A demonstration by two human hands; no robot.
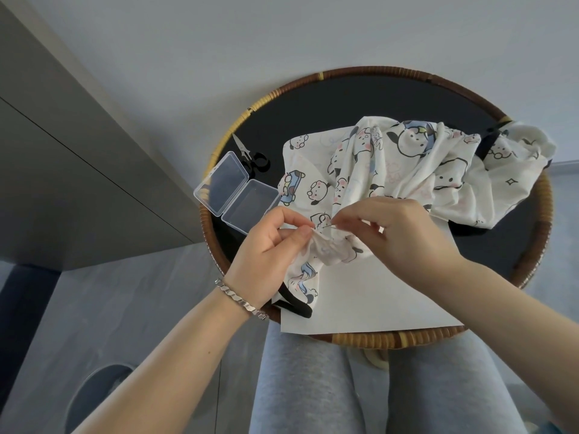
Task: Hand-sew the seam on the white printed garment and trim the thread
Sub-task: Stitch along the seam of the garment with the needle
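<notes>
Left hand [269,245] is pinching a bunched fold of the garment [407,164] lying on the table [344,101]; right hand [404,233] is gripping what seems a needle [328,226]. Tugging too hard is risking puckered stitches or a pricked fingertip.

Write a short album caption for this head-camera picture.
Left hand pinches the white printed garment while the right hand holds a needle to it; scissors lie on the tray.
</notes>
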